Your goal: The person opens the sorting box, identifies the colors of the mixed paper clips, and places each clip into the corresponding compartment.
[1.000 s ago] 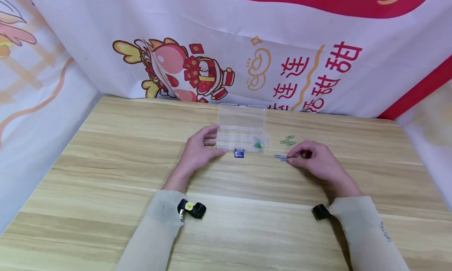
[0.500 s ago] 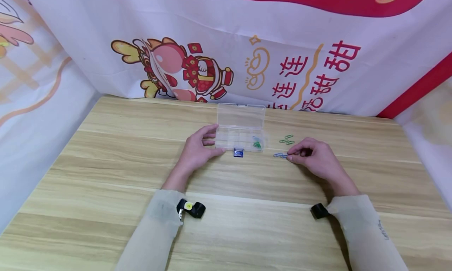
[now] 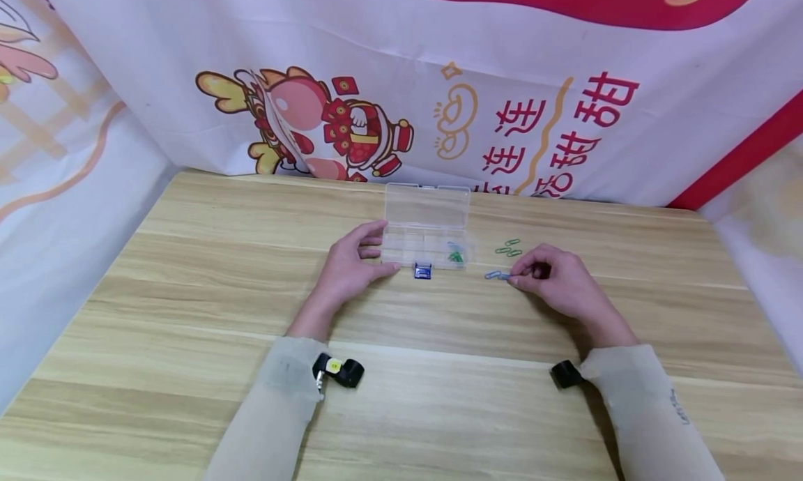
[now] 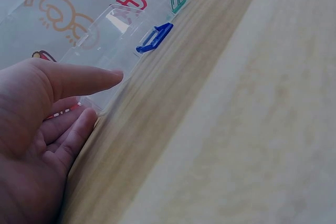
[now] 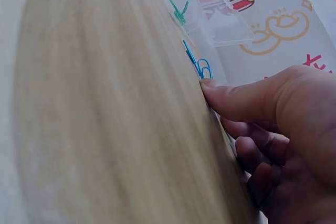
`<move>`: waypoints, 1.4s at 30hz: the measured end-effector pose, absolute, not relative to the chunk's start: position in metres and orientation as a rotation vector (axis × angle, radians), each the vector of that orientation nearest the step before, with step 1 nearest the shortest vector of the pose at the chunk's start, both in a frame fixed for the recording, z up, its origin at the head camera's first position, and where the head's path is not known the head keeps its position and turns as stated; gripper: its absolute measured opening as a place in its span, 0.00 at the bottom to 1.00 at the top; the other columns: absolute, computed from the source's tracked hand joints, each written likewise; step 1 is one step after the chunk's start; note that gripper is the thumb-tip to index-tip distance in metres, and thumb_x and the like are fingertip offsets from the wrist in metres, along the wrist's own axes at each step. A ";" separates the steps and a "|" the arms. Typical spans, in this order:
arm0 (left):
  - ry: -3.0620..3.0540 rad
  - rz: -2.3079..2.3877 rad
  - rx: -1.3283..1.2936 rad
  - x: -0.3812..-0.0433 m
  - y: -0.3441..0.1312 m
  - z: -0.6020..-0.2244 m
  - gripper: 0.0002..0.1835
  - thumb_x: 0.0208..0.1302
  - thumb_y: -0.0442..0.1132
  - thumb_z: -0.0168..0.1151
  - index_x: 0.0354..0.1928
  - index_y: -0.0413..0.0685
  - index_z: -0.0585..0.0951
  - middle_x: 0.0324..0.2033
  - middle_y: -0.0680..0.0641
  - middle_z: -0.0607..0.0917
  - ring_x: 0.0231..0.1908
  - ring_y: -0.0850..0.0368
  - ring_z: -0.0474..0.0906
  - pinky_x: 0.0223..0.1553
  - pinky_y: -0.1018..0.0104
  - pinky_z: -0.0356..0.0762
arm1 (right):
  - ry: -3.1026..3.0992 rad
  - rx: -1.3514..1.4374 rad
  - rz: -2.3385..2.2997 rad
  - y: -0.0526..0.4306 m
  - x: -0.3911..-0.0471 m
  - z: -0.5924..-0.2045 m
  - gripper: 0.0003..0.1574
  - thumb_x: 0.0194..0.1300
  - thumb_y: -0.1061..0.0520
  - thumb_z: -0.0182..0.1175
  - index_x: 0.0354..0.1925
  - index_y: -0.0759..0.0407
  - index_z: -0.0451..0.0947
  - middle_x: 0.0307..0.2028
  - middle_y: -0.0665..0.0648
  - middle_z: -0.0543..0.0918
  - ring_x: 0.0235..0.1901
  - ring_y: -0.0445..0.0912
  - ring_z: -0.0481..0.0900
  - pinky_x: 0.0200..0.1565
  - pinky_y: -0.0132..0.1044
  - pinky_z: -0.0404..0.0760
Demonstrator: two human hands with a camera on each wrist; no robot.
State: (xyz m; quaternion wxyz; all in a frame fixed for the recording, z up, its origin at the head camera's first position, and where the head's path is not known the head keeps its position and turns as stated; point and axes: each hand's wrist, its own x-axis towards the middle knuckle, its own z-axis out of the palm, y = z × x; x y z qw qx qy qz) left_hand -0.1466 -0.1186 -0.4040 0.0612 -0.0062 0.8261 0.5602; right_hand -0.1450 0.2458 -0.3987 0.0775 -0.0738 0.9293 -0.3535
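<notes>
My left hand point(image 3: 351, 261) holds the left end of a clear plastic compartment box point(image 3: 394, 254), thumb along its front edge and fingers at its left side. The box's lid point(image 3: 426, 205) is raised at the back, and a blue latch point(image 3: 423, 271) hangs at the front. Green paper clips point(image 3: 456, 256) lie in a right-hand compartment, with something light blue behind them. Right of the box, my right hand point(image 3: 558, 279) pinches a blue paper clip point(image 5: 205, 68) between thumb and index finger, its end hidden by the fingertips. Another blue paper clip point(image 3: 493, 275) lies just left of it.
Several green paper clips point(image 3: 513, 242) lie on the wooden table point(image 3: 433, 411) behind the right hand's fingers. A printed cloth point(image 3: 533, 35) hangs along the table's back edge, close behind the raised lid.
The blue paper clip at my right fingertips has shifted slightly and lies less across the other blue clip. My left hand stays at the box. The head view has drifted slightly.
</notes>
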 end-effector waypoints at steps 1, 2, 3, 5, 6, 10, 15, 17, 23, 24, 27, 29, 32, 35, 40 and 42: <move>2.500 1.692 -0.018 -0.147 -0.119 -0.404 0.43 0.60 0.34 0.81 0.77 0.56 0.74 0.67 0.42 0.82 0.63 0.43 0.82 0.69 0.51 0.82 | 2.777 -0.222 -1.064 0.246 -0.145 -0.399 0.08 0.70 0.52 0.74 0.44 0.53 0.88 0.44 0.57 0.85 0.42 0.49 0.77 0.43 0.35 0.77; 2.500 1.692 -0.018 -0.147 -0.119 -0.404 0.43 0.60 0.34 0.81 0.77 0.56 0.74 0.67 0.42 0.82 0.63 0.43 0.82 0.69 0.51 0.82 | 2.771 -0.224 -1.068 0.246 -0.145 -0.399 0.08 0.70 0.52 0.74 0.44 0.53 0.88 0.44 0.56 0.85 0.43 0.49 0.77 0.43 0.35 0.76; 2.501 1.692 -0.018 -0.147 -0.119 -0.404 0.43 0.60 0.34 0.81 0.77 0.56 0.74 0.67 0.42 0.82 0.63 0.43 0.82 0.69 0.51 0.82 | 2.764 -0.225 -1.071 0.247 -0.145 -0.399 0.08 0.70 0.51 0.74 0.44 0.52 0.88 0.44 0.56 0.84 0.43 0.49 0.77 0.43 0.35 0.76; 2.503 1.691 -0.017 -0.146 -0.119 -0.405 0.43 0.60 0.34 0.81 0.77 0.56 0.74 0.67 0.41 0.82 0.63 0.43 0.82 0.69 0.51 0.82 | 2.749 -0.223 -1.074 0.247 -0.145 -0.398 0.09 0.71 0.50 0.73 0.45 0.52 0.88 0.44 0.56 0.84 0.43 0.49 0.76 0.43 0.35 0.76; 2.503 1.691 -0.018 -0.146 -0.119 -0.404 0.43 0.60 0.34 0.81 0.77 0.56 0.74 0.67 0.42 0.82 0.63 0.43 0.82 0.69 0.51 0.82 | 2.739 -0.220 -1.077 0.247 -0.144 -0.398 0.09 0.71 0.50 0.73 0.45 0.52 0.87 0.43 0.56 0.84 0.43 0.49 0.76 0.43 0.35 0.76; 2.505 1.692 -0.015 -0.146 -0.119 -0.404 0.43 0.60 0.33 0.81 0.77 0.56 0.74 0.66 0.42 0.82 0.63 0.43 0.82 0.69 0.51 0.82 | 2.702 -0.188 -1.092 0.248 -0.144 -0.396 0.12 0.72 0.48 0.72 0.47 0.52 0.87 0.43 0.57 0.84 0.43 0.50 0.76 0.42 0.35 0.76; 2.508 1.691 -0.012 -0.147 -0.119 -0.405 0.43 0.60 0.33 0.81 0.77 0.56 0.74 0.66 0.42 0.82 0.62 0.44 0.82 0.68 0.51 0.82 | 2.681 -0.146 -1.138 0.249 -0.143 -0.396 0.15 0.73 0.46 0.71 0.49 0.53 0.85 0.41 0.57 0.82 0.41 0.50 0.75 0.40 0.35 0.76; 2.507 1.692 -0.011 -0.147 -0.119 -0.405 0.43 0.60 0.33 0.81 0.77 0.56 0.74 0.66 0.42 0.82 0.62 0.43 0.82 0.69 0.51 0.82 | 2.681 -0.133 -1.154 0.250 -0.143 -0.396 0.15 0.73 0.46 0.71 0.49 0.53 0.85 0.41 0.57 0.82 0.41 0.49 0.75 0.39 0.35 0.76; 2.504 1.697 -0.015 -0.148 -0.119 -0.406 0.43 0.60 0.33 0.81 0.77 0.56 0.74 0.66 0.42 0.82 0.63 0.44 0.82 0.69 0.51 0.82 | 2.665 -0.073 -1.248 0.251 -0.145 -0.397 0.15 0.75 0.46 0.69 0.51 0.53 0.84 0.45 0.57 0.83 0.43 0.49 0.75 0.42 0.35 0.76; 2.504 1.697 -0.015 -0.148 -0.119 -0.406 0.43 0.60 0.33 0.81 0.77 0.56 0.74 0.66 0.42 0.82 0.63 0.43 0.82 0.69 0.51 0.82 | 2.662 -0.064 -1.266 0.251 -0.146 -0.397 0.15 0.75 0.46 0.69 0.52 0.54 0.84 0.47 0.57 0.84 0.44 0.49 0.75 0.43 0.35 0.77; 2.506 1.694 -0.024 -0.148 -0.120 -0.406 0.43 0.60 0.34 0.81 0.77 0.57 0.74 0.66 0.43 0.82 0.63 0.44 0.82 0.69 0.51 0.82 | 2.639 -0.022 -1.318 0.252 -0.147 -0.397 0.17 0.76 0.45 0.67 0.54 0.54 0.83 0.49 0.56 0.83 0.46 0.48 0.75 0.43 0.34 0.78; 2.506 1.688 -0.026 -0.147 -0.120 -0.406 0.43 0.60 0.34 0.81 0.77 0.57 0.74 0.66 0.43 0.82 0.63 0.44 0.82 0.69 0.51 0.82 | 2.620 0.011 -1.361 0.253 -0.147 -0.397 0.18 0.77 0.45 0.66 0.55 0.54 0.82 0.49 0.54 0.83 0.44 0.46 0.76 0.41 0.33 0.80; 2.506 1.680 -0.027 -0.147 -0.120 -0.406 0.43 0.60 0.34 0.81 0.77 0.56 0.74 0.66 0.42 0.82 0.63 0.44 0.82 0.69 0.51 0.82 | 2.562 0.077 -1.464 0.256 -0.148 -0.397 0.19 0.77 0.44 0.67 0.57 0.54 0.82 0.46 0.49 0.84 0.41 0.44 0.77 0.38 0.32 0.82; 2.509 1.676 -0.026 -0.147 -0.120 -0.406 0.43 0.60 0.34 0.81 0.77 0.56 0.74 0.66 0.42 0.82 0.63 0.44 0.82 0.69 0.51 0.82 | 2.482 0.132 -1.600 0.260 -0.148 -0.397 0.21 0.75 0.44 0.68 0.57 0.53 0.81 0.44 0.43 0.84 0.40 0.42 0.78 0.38 0.32 0.81; 2.504 1.686 -0.019 -0.147 -0.120 -0.406 0.43 0.60 0.34 0.81 0.77 0.55 0.74 0.66 0.42 0.82 0.63 0.44 0.82 0.69 0.51 0.82 | 2.378 0.182 -1.745 0.265 -0.148 -0.395 0.22 0.74 0.43 0.69 0.59 0.53 0.80 0.46 0.42 0.84 0.43 0.43 0.78 0.41 0.31 0.79; 2.498 1.691 -0.018 -0.147 -0.119 -0.405 0.43 0.60 0.34 0.81 0.77 0.55 0.74 0.66 0.42 0.82 0.63 0.44 0.82 0.69 0.51 0.82 | 2.356 0.191 -1.770 0.265 -0.148 -0.394 0.23 0.74 0.44 0.69 0.59 0.53 0.80 0.46 0.42 0.84 0.43 0.43 0.78 0.42 0.31 0.80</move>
